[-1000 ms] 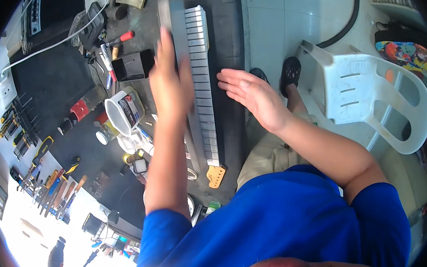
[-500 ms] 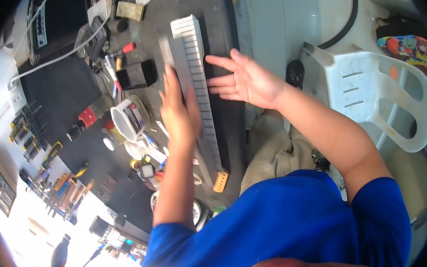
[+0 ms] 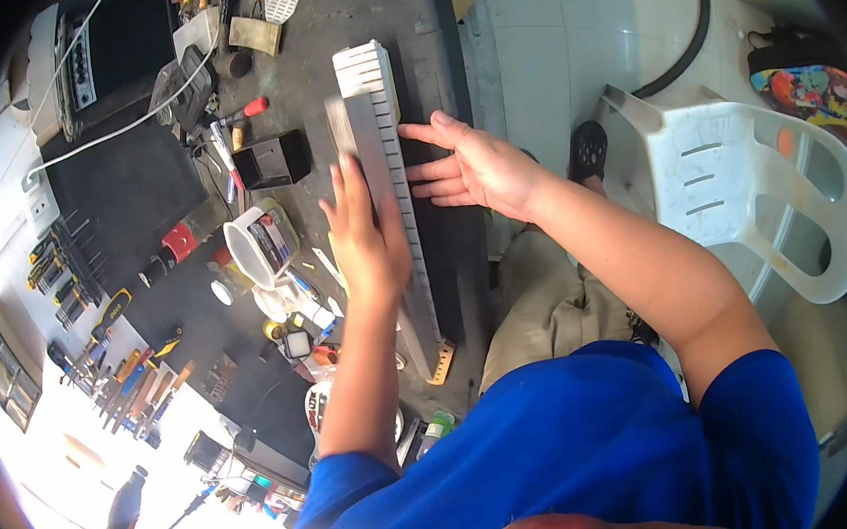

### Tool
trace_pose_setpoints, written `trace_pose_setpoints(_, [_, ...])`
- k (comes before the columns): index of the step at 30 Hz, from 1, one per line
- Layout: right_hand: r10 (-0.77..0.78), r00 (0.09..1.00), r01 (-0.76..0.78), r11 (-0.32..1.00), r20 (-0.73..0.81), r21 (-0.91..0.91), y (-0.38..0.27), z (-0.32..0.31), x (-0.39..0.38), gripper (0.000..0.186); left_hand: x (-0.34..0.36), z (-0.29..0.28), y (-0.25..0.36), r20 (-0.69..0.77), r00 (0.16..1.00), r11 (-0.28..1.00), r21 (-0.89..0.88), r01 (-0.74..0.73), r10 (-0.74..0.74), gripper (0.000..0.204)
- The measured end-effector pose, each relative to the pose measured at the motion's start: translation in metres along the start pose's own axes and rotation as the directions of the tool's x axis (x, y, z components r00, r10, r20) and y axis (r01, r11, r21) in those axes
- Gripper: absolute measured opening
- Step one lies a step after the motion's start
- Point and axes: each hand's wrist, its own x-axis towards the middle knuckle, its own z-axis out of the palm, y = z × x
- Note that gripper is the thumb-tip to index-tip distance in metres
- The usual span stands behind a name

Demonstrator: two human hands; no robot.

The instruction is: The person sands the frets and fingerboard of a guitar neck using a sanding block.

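A long narrow board, looking like a guitar neck [image 3: 360, 63], lies lengthwise on the dark bench. Its pale surface carries evenly spaced dark cross lines. At its near end sits a small tan piece with a row of dark dots [image 3: 440, 362]. A long grey bar [image 3: 364, 130] lies along the neck's left side, with a pale, motion-blurred strip at its far left edge. My left hand [image 3: 368, 249] grips the bar, thumb on the right and fingers stretched forward on the left. My right hand [image 3: 486, 170] is open, its spread fingertips against the neck's right edge.
Left of the neck stand a black box [image 3: 271, 159], a white tub [image 3: 255, 253] and a red-handled tool [image 3: 254, 107]. Hand tools [image 3: 119, 378] hang farther left. A white plastic chair [image 3: 735, 175] stands on the floor to my right. The bench's edge runs beside my right hand.
My left hand and the grey bar have slid a little toward me along the neck. My right hand has shifted slightly nearer me, fingers still spread at the neck's edge.
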Motion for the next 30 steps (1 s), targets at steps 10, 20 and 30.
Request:
trace_pose_setpoints(10, [-0.039, 0.986, 0.018, 0.992, -0.161, -0.128, 0.0, 0.009, -0.002, 0.077, 0.003, -0.001, 0.011, 0.016, 1.0, 1.0, 0.005, 0.024, -0.024, 0.071])
trace_pose_setpoints(20, [-0.746, 0.498, 0.252, -0.365, 0.443, -0.897, -0.031, -0.033, 0.03, 0.061, 0.087, -0.021, 0.033, -0.04, 0.999, 0.998, 0.048, 0.03, -0.028, 0.07])
trace_pose_setpoints(30, [-0.813, 0.489, 0.308, -0.179, 0.317, -0.934, 0.01, -0.05, 0.046, 0.084, 0.107, -0.025, 0.041, -0.025, 0.995, 0.995, 0.034, 0.093, -0.092, 0.071])
